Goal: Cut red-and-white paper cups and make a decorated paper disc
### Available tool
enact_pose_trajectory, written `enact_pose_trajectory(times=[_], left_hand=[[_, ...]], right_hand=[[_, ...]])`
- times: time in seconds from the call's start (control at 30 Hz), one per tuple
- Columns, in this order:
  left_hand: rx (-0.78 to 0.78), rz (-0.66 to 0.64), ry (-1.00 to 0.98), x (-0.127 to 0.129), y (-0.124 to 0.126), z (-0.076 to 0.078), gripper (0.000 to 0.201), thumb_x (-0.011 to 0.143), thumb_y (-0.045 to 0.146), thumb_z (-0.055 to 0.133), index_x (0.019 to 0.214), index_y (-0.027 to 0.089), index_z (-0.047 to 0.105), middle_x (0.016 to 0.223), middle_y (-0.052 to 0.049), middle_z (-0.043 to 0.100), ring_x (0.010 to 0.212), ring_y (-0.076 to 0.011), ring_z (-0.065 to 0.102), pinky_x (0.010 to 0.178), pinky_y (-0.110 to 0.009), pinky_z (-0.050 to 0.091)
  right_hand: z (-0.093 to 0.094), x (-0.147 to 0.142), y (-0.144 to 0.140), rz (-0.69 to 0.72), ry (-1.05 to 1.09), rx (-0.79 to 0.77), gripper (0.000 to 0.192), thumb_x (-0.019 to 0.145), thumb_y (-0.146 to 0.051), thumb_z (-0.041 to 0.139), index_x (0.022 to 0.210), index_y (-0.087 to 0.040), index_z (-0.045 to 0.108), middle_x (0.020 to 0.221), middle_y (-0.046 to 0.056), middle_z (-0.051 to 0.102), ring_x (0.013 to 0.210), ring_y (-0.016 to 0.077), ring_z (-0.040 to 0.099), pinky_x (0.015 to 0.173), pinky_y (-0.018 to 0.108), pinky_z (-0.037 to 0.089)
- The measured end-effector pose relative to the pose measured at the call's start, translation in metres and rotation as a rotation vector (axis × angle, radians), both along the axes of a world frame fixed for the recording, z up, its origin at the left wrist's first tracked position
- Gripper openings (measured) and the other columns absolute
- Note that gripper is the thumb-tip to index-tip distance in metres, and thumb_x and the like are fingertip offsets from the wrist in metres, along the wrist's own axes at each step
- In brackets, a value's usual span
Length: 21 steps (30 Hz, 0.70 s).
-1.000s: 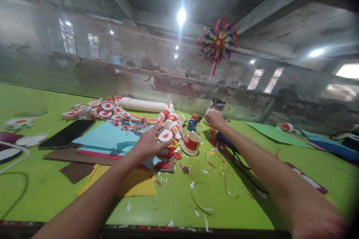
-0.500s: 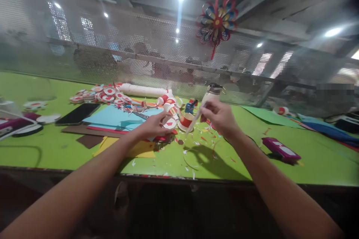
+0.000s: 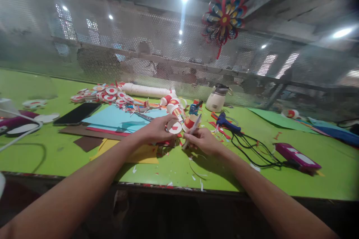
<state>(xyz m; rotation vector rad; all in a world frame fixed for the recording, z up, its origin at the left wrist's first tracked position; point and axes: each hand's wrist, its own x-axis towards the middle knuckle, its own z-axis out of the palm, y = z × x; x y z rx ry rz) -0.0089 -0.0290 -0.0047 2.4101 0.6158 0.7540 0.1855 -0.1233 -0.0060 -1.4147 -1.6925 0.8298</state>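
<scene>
My left hand (image 3: 158, 129) is closed round a small white round paper piece (image 3: 174, 127), like a cup bottom, with a red patch at its centre. My right hand (image 3: 203, 140) pinches a slim pale pen-like stick (image 3: 196, 125), slanting with its upper end to the right. Just behind the stick stands a red and cream paper cup (image 3: 189, 122), partly covered by it. Another red and white paper cup (image 3: 174, 107) lies tilted behind my left hand. Whether the right fingers also touch the near cup, I cannot tell.
Blue paper sheets (image 3: 123, 119), a black phone (image 3: 77, 114) and a pile of red-white discs (image 3: 109, 95) lie left. Right are a blue glue gun (image 3: 228, 124), its cord, a purple box (image 3: 297, 157) and a white jug (image 3: 216, 100). Paper scraps litter the green table (image 3: 224, 179).
My right hand has come down and left, bringing the stick beside the paper cup. The left hand has turned the round piece's face further toward me. The glue gun has come into sight.
</scene>
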Motion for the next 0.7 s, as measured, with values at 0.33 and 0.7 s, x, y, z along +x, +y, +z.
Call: enact_pose_trajectory(times=[0.33, 0.7], left_hand=[[0.015, 0.021, 0.037, 0.002, -0.004, -0.001, 0.048, 0.070, 0.042, 0.064, 0.112, 0.021, 0.053, 0.101, -0.006, 0.064, 0.087, -0.0207, 0.059, 0.076, -0.033, 0.046], [-0.046, -0.108, 0.196, 0.008, -0.020, 0.001, 0.053, 0.060, 0.041, 0.074, 0.103, 0.020, 0.051, 0.098, -0.005, 0.061, 0.085, -0.0205, 0.057, 0.070, -0.029, 0.045]], right_hand=[[0.006, 0.006, -0.004, -0.032, 0.147, 0.106, 0.046, 0.084, -0.059, 0.048, 0.080, -0.014, 0.060, 0.053, -0.001, 0.057, 0.041, 0.0088, 0.047, 0.039, 0.021, 0.035], [0.023, 0.011, -0.015, -0.121, 0.178, 0.150, 0.065, 0.080, -0.038, 0.064, 0.137, -0.022, 0.037, 0.045, -0.009, 0.048, 0.036, 0.0087, 0.038, 0.035, 0.020, 0.028]])
